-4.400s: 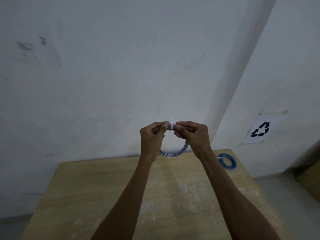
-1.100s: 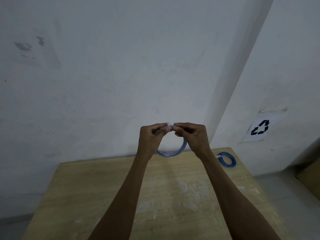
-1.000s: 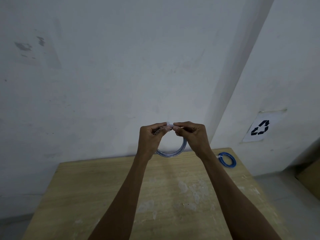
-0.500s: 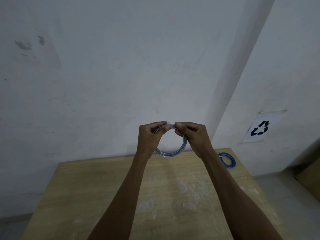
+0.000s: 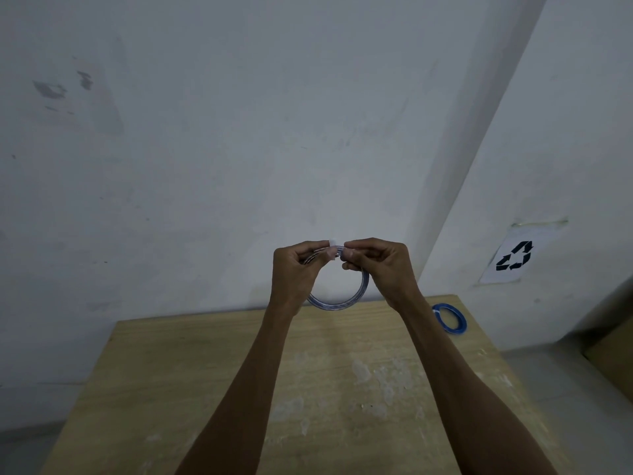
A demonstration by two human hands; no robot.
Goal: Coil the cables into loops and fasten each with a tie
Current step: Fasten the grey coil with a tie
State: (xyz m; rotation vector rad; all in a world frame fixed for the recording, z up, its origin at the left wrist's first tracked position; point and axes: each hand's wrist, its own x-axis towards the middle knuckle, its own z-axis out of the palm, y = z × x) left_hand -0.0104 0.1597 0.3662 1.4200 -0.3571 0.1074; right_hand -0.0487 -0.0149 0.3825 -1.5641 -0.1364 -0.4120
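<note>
Cable loop (image 5: 337, 303) hangs in the air over the far edge of a wooden table (image 5: 205, 371), held up before a pale wall (image 5: 239, 132) by both hands; far to the left, high on that wall, sit a few dark smudges (image 5: 51, 89); the tabletop is light wood with pale scuffed patches near its middle. Moving right, the left hand (image 5: 296, 272) has its fingers curled, thumb and forefinger pinching the upper left of the loop, where the strands run in under the fingertips; the loop's lower arc, bluish and made of several turns lying together, curves down below the hand and up again towards the other side. At the very top of the loop, between the two sets of fingertips and touching both, is a small white tie (image 5: 333, 246); whether it is closed round the strands cannot be told. Just right of it, the right hand (image 5: 383, 265) also has its fingers curled, pinching the top of the loop beside the tie, while the loop's right side passes behind the palm. Further right a second coil (image 5: 449, 318), bright blue, lies flat on the table near its far right corner, well apart from the hands; beyond it a paper sign (image 5: 513, 257) with black recycling arrows is stuck on the side wall; at the right edge stands a brown box (image 5: 613, 351), its inside out of view.
</note>
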